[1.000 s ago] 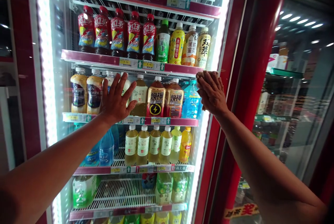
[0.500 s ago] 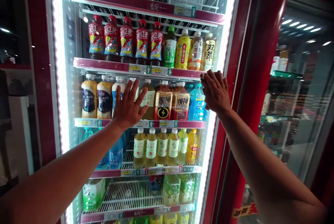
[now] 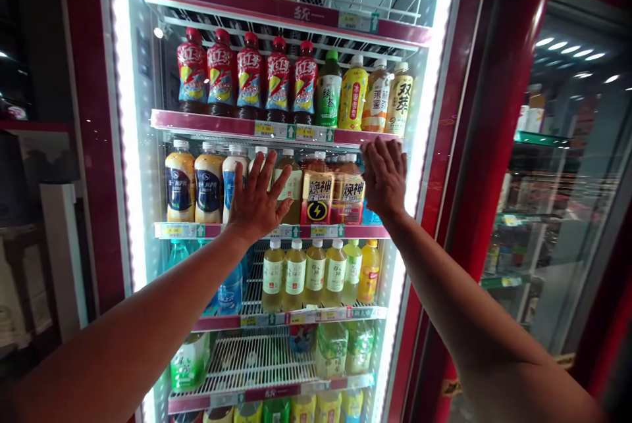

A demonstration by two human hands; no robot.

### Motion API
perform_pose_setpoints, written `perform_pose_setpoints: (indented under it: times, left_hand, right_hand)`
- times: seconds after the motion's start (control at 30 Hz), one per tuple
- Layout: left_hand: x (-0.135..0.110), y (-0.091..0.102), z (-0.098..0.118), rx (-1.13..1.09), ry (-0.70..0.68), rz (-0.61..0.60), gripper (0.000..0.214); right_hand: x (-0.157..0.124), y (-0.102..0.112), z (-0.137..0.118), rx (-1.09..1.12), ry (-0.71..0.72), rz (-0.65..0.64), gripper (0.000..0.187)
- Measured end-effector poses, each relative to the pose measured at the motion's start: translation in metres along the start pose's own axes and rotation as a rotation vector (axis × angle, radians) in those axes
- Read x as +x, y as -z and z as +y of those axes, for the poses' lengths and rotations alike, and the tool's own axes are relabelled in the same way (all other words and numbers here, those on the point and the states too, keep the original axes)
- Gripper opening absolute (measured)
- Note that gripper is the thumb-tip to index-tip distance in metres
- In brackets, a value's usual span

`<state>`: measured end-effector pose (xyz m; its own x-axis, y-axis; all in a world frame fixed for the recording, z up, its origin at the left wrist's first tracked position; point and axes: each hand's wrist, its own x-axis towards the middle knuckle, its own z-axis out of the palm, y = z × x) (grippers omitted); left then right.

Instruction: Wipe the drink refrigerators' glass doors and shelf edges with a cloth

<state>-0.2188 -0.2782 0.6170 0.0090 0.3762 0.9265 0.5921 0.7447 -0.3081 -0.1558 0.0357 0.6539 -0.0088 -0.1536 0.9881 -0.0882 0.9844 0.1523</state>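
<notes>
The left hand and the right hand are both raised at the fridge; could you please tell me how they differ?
The left hand has its fingers spread, thumb out to the side; the right hand has its fingers close together. The left hand partly covers a pale-labelled bottle, while the right hand hides most of a blue drink farther right. Both hands are bare and show their backs.
</notes>
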Motion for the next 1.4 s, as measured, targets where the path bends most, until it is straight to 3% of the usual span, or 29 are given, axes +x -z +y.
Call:
perform_pose_setpoints:
  times: [0.17,0.37,0.53,0.73,0.93,1.07,1.17,1.33,1.4]
  left_hand:
    - [0.0,-0.001,0.0,-0.021,0.021,-0.016,0.074]
    - [0.0,0.0,0.0,-0.059,0.026,-0.035,0.074]
    - [0.0,-0.001,0.0,-0.044,0.028,-0.043,0.074]
    - [0.001,-0.001,0.0,-0.038,0.023,-0.05,0.073]
    - [0.0,-0.003,0.0,-0.081,0.027,-0.026,0.074]
    - [0.0,-0.004,-0.001,-0.083,0.014,-0.011,0.075]
    - [0.0,-0.004,-0.002,-0.109,0.012,-0.012,0.075]
    - [0.0,-0.005,-0.003,-0.131,0.013,-0.008,0.076]
    - [-0.001,-0.005,-0.003,-0.138,0.014,-0.004,0.074]
  right_hand:
    - [-0.004,0.005,-0.015,-0.014,0.13,-0.112,0.052]
    - [0.016,-0.006,-0.028,0.005,0.026,-0.04,0.054]
    - [0.003,-0.002,-0.041,0.002,0.196,-0.167,0.05]
    - [0.014,-0.013,-0.047,0.003,0.093,-0.048,0.051]
    - [0.004,-0.011,-0.065,0.052,0.312,-0.207,0.051]
    - [0.014,-0.014,-0.064,0.032,0.191,-0.099,0.05]
    - [0.02,-0.023,-0.081,0.021,0.106,-0.047,0.051]
    - [0.013,-0.021,-0.103,0.075,0.286,-0.196,0.052]
    - [0.016,-0.019,-0.1,0.075,0.273,-0.198,0.05]
